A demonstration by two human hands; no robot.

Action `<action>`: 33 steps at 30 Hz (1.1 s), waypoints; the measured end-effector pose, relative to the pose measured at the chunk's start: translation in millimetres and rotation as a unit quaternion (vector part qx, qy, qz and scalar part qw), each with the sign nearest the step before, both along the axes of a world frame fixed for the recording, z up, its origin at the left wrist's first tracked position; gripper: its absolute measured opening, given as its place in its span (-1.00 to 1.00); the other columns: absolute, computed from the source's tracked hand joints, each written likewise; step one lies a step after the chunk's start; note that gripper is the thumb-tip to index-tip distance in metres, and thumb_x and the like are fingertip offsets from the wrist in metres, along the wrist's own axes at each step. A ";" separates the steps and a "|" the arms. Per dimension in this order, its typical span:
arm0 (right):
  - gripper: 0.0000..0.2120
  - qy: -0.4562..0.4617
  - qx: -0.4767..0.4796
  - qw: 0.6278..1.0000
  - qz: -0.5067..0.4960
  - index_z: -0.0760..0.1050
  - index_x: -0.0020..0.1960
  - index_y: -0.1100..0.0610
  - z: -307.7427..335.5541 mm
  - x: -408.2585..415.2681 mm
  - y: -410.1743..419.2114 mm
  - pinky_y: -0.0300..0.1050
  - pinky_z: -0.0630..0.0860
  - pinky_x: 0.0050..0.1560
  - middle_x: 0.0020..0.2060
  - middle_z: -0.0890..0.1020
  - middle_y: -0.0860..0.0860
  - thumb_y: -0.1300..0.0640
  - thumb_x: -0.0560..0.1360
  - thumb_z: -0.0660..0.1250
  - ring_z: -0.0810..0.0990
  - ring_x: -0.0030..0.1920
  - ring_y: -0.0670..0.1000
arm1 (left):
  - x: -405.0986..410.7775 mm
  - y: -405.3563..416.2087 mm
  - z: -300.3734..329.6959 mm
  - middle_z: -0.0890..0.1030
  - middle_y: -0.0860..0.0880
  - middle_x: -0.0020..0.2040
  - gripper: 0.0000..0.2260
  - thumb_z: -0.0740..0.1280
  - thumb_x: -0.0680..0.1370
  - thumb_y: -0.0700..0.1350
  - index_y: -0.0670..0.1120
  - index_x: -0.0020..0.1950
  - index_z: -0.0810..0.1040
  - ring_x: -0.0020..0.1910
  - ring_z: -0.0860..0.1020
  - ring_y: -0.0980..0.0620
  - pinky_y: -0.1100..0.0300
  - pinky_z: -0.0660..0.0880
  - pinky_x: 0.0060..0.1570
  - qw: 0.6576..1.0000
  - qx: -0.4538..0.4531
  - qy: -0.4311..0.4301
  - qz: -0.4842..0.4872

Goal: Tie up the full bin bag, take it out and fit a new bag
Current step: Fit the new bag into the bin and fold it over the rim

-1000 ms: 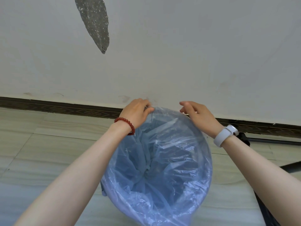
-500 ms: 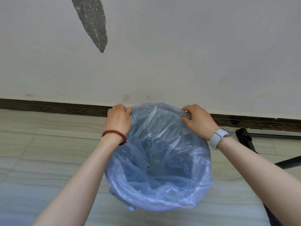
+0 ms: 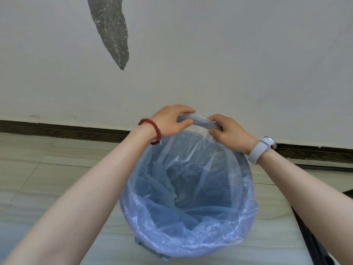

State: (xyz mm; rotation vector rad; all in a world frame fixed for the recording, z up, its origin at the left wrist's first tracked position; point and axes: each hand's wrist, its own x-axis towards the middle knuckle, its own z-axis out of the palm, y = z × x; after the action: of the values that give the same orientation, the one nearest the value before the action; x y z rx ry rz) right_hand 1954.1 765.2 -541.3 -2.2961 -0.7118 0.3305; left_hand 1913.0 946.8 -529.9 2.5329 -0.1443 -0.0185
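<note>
Nearest, the translucent blue bin bag [image 3: 188,213] lines the round bin [image 3: 150,247] on the tiled floor [image 3: 47,180], its edge folded over the near rim. Farther on, at the far rim by the wall [image 3: 210,54], the left hand [image 3: 170,121] and right hand [image 3: 229,131] each pinch the bag's edge, fingers clamped on plastic.

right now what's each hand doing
Left hand: closed on the far edge of the translucent blue plastic bin bag.
Right hand: closed on that same edge.
</note>
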 end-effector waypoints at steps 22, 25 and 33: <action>-0.82 -0.067 -0.053 0.994 -0.061 0.46 -0.29 0.13 -43.9 3.3 9.5 -0.18 0.20 -0.18 -0.26 0.44 0.11 0.11 0.47 0.27 0.39 -0.19 0.08 | 0.7 8.0 -51.4 0.55 -0.10 0.00 -0.73 0.17 0.54 0.08 -0.10 -0.03 0.49 -0.03 0.52 -0.09 0.06 0.43 -0.10 0.991 0.095 -0.020 0.089; -0.80 -0.039 -0.047 0.997 -0.055 0.54 0.00 0.19 -44.1 0.2 9.4 -0.16 0.28 -0.09 -0.08 0.51 0.15 0.09 0.49 0.25 0.43 -0.10 0.05 | -2.7 7.4 -54.6 0.57 -0.10 0.02 -0.71 0.13 0.54 0.11 -0.07 0.02 0.50 0.01 0.53 -0.10 0.09 0.41 -0.12 0.988 0.119 -0.008 0.103; -0.62 -0.042 0.005 0.996 -0.074 0.26 0.37 0.10 -40.7 -39.7 -29.9 -0.13 0.31 0.17 0.14 0.49 0.15 0.11 0.56 0.12 0.46 0.17 0.09 | -59.5 33.9 -49.5 0.48 -0.19 0.27 -0.67 0.13 0.57 -0.04 -0.13 0.29 0.40 0.25 0.45 -0.15 0.05 0.35 0.26 0.979 0.054 -0.019 0.196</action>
State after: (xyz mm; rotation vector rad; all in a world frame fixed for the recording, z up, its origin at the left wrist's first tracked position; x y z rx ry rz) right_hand 1914.3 735.3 -582.0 -2.3490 -0.5788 0.1621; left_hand 1853.4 980.7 -579.5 2.6270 0.3514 0.1833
